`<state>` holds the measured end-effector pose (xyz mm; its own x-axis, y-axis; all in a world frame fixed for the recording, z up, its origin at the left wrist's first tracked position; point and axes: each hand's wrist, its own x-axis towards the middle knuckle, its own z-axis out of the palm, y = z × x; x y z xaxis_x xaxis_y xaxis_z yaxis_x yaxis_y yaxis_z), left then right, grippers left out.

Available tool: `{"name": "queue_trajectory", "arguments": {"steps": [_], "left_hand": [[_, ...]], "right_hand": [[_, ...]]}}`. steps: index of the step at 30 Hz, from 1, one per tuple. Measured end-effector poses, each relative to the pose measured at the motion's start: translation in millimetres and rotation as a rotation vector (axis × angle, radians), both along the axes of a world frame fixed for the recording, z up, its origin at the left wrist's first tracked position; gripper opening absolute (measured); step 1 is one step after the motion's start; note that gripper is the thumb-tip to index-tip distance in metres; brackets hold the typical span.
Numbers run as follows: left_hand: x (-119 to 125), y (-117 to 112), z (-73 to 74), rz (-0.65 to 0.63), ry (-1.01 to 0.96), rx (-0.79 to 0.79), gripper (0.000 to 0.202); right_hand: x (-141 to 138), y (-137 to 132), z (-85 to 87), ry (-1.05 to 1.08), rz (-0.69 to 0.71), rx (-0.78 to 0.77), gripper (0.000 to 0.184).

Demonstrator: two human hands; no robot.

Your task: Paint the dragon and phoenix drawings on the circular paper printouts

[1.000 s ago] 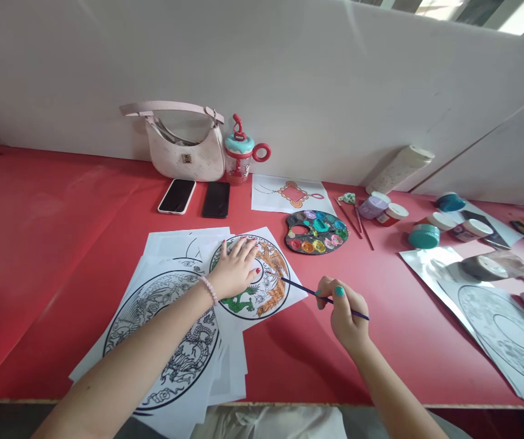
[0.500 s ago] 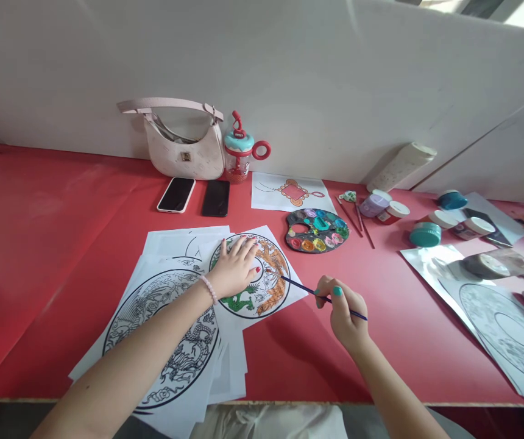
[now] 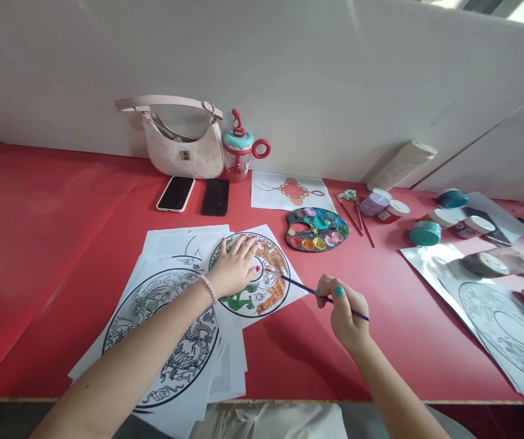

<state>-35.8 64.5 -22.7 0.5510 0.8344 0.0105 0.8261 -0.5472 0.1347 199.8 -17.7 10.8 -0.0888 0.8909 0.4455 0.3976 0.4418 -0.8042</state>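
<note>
My left hand [image 3: 235,268] lies flat with fingers spread on a round dragon colouring sheet [image 3: 271,286], partly painted green and orange. My right hand [image 3: 344,311] pinches a thin dark-blue paintbrush [image 3: 305,290]; its tip touches the sheet's right rim. Beneath the sheet lie several uncoloured printed sheets [image 3: 170,341]. A paint palette [image 3: 317,230] with many colours sits just beyond the brush.
At the back wall stand a pink handbag [image 3: 184,149] and a small teal-lidded cup [image 3: 239,152], with two phones [image 3: 195,195] in front. A painted paper [image 3: 289,192], spare brushes [image 3: 357,216], paint jars [image 3: 426,228] and more printed sheets [image 3: 504,317] fill the right side of the red table [image 3: 38,244].
Almost nothing has moved; the view shifted very slightly, and both hands and the brush stay in the same place on the sheet.
</note>
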Motion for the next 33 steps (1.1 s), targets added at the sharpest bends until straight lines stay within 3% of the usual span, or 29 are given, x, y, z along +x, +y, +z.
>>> {"name": "queue_trajectory", "arguments": {"steps": [33], "left_hand": [[0.3,0.6,-1.2,-0.004,0.015,0.009,0.053]], "right_hand": [[-0.4,-0.4,0.6,-0.124,0.041,0.125,0.034]]}}
